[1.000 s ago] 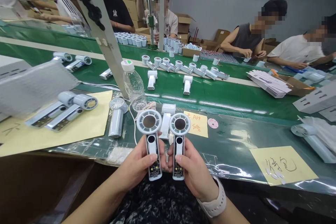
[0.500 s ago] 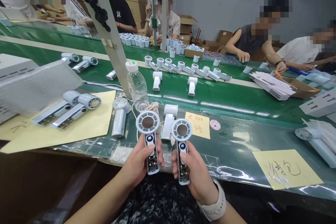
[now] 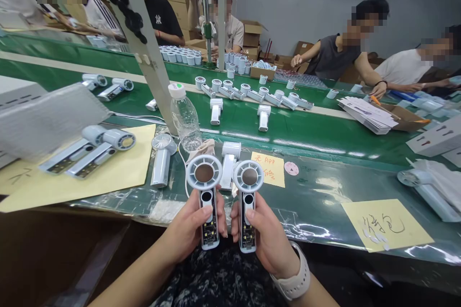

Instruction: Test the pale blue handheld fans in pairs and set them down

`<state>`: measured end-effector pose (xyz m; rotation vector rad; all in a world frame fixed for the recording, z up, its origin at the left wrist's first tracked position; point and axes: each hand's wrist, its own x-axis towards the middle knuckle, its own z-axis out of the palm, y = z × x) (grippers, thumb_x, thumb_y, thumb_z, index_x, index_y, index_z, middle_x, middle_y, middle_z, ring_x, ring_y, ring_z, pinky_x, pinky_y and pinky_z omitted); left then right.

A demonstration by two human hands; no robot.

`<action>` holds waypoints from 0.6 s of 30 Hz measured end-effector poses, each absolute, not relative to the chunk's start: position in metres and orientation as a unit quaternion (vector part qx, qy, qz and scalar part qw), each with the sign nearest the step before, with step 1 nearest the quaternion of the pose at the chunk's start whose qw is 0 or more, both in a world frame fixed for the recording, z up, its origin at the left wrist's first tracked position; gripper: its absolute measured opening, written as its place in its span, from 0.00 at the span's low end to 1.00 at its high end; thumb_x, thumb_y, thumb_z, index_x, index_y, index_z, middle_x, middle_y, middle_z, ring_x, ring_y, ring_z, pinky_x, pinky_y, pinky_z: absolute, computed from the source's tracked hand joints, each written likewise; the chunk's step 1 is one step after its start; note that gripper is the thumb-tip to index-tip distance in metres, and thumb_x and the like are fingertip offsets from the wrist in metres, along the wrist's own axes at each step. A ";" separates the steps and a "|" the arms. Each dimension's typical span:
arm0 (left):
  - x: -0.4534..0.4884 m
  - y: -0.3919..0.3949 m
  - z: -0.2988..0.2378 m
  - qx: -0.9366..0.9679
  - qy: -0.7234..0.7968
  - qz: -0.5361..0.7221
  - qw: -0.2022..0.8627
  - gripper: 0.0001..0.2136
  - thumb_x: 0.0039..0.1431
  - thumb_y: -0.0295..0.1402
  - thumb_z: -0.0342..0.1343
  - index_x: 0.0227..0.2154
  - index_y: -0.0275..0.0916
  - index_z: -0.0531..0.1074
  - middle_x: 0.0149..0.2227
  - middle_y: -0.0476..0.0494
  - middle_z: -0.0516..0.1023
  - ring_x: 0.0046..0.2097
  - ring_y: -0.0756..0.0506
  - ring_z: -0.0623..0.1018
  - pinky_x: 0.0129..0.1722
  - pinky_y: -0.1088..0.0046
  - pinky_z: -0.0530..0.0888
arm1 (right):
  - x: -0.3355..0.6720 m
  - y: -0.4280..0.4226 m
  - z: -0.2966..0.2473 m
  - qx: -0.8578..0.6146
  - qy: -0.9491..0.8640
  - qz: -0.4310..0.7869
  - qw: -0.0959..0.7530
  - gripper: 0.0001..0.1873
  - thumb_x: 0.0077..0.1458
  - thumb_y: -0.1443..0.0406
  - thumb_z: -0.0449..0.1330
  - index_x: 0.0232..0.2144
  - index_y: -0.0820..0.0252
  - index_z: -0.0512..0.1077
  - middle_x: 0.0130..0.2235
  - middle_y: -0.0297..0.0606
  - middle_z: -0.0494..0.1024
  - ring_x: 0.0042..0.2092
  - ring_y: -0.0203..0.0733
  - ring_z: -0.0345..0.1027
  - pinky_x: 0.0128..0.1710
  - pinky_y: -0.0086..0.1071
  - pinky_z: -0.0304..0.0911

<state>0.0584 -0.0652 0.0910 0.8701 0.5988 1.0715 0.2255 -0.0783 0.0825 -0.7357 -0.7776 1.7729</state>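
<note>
My left hand is wrapped round the handle of a light-blue handheld fan, thumb on its front button. In my right hand is a matching handheld fan, my thumb likewise on the button. Both stand upright side by side, round heads up and circuit boards showing through clear fronts. Their small round displays are dark. Just behind them another fan lies on the bench, partly hidden by the left one. A further fan lies to the left, near a clear plastic bottle.
Two fans lie on yellow paper at left. A slanted metal post rises beside the bottle. Several fans line the green conveyor. A handwritten yellow sheet and a bagged fan are at right. Co-workers sit across.
The displays on both fans showed "20" and are now dark. The two fans have drawn slightly closer together. Across the belt, a co-worker's hand has risen.
</note>
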 end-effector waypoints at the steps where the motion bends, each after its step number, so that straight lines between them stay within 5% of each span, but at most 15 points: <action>1: 0.058 -0.065 0.093 0.399 0.273 0.490 0.726 0.14 0.58 0.43 0.61 0.41 0.41 0.67 0.33 0.49 0.71 0.28 0.49 0.74 0.31 0.69 0.74 | 0.226 -0.078 0.083 -0.304 -0.327 0.736 0.509 0.18 0.54 0.54 0.66 0.41 0.58 0.70 0.34 0.34 0.74 0.27 0.35 0.67 0.24 0.28 0.65; 10: 0.057 -0.062 0.101 0.412 0.306 0.501 0.697 0.12 0.56 0.37 0.62 0.41 0.42 0.68 0.32 0.46 0.74 0.27 0.45 0.75 0.29 0.66 0.74 | 0.228 -0.076 0.082 -0.320 -0.329 0.727 0.512 0.19 0.54 0.54 0.66 0.42 0.59 0.69 0.33 0.35 0.75 0.25 0.33 0.67 0.21 0.26 0.63; 14: 0.055 -0.063 0.096 0.430 0.382 0.460 0.676 0.21 0.56 0.42 0.64 0.47 0.43 0.61 0.32 0.48 0.75 0.26 0.44 0.77 0.25 0.69 0.73 | 0.230 -0.072 0.078 -0.301 -0.270 0.755 0.516 0.20 0.57 0.49 0.62 0.39 0.59 0.68 0.31 0.38 0.77 0.21 0.34 0.66 0.19 0.27 0.60; 18: 0.054 -0.065 0.092 0.420 0.387 0.453 0.684 0.18 0.64 0.49 0.52 0.49 0.44 0.58 0.32 0.47 0.76 0.23 0.46 0.75 0.22 0.70 0.72 | 0.229 -0.069 0.088 -0.254 -0.237 0.803 0.485 0.27 0.57 0.44 0.59 0.40 0.64 0.74 0.35 0.44 0.77 0.30 0.41 0.70 0.32 0.36 0.68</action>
